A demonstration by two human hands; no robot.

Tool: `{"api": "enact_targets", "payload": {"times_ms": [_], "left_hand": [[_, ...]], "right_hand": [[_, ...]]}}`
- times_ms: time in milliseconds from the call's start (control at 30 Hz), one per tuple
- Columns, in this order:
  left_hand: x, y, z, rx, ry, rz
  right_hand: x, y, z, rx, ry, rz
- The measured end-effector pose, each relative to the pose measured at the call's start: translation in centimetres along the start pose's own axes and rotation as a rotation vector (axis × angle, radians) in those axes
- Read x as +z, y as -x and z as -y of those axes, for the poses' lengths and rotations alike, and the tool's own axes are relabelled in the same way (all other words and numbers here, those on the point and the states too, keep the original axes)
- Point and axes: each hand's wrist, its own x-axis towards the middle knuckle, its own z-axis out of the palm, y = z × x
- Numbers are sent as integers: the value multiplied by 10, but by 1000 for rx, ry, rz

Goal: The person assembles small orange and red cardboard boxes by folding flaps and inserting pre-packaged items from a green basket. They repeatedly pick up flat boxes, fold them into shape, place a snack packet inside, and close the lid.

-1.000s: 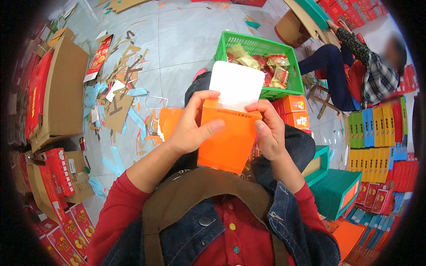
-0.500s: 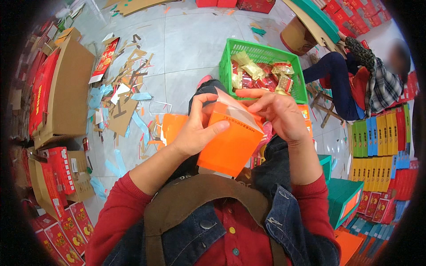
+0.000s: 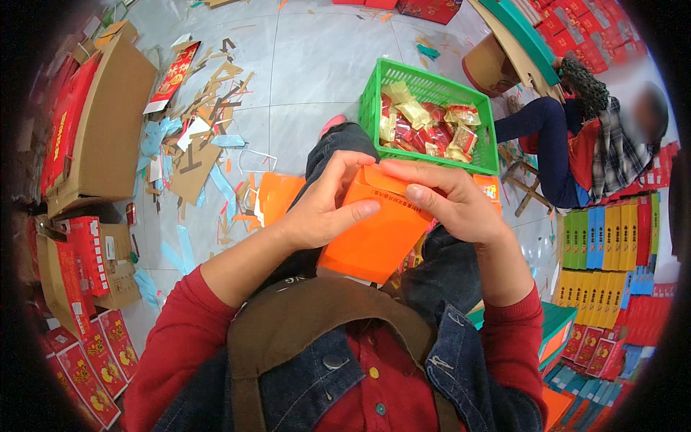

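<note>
An orange cardboard box [image 3: 378,234] stands tilted over my lap, its far end closed by an orange flap. My left hand [image 3: 327,205] grips its left side, thumb lying on the face toward me. On the right, my right hand [image 3: 453,201] is wrapped over the flap end, with the thumb on the near face and the fingers along the top edge. Just beyond my hands sits a green plastic basket [image 3: 439,160] holding several gold and red wrapped packets [image 3: 414,115]. Flat orange cartons [image 3: 277,198] lie partly hidden behind my left forearm.
Paper and cardboard scraps [image 3: 205,155] litter the floor at the left, beside a large brown carton [image 3: 108,122]. At the right, another person [image 3: 576,137] sits on a wooden stool [image 3: 529,187]. Stacked colourful boxes [image 3: 612,237] and green boxes [image 3: 558,327] stand nearer me.
The box's end, which stood open with raised flaps, is now covered by the orange flap. My right hand has come down from above it onto the box.
</note>
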Motion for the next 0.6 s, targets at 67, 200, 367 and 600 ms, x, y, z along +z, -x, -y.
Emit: {"api": "enact_targets", "payload": {"times_ms": [67,200,367,600], "left_hand": [[-2,1,0,-11,-8,-7],[1,4,-1,-23,3,-4],[-2,7,0,-24,-70,-5],[-4,10,8,100,-121,-26]], "right_hand": [[5,-1,8,-28,129,-26],[15,-1,9,82,95,-153],[24,0,8,6,153,-175],[32,4,7,-58,288,-162]]}}
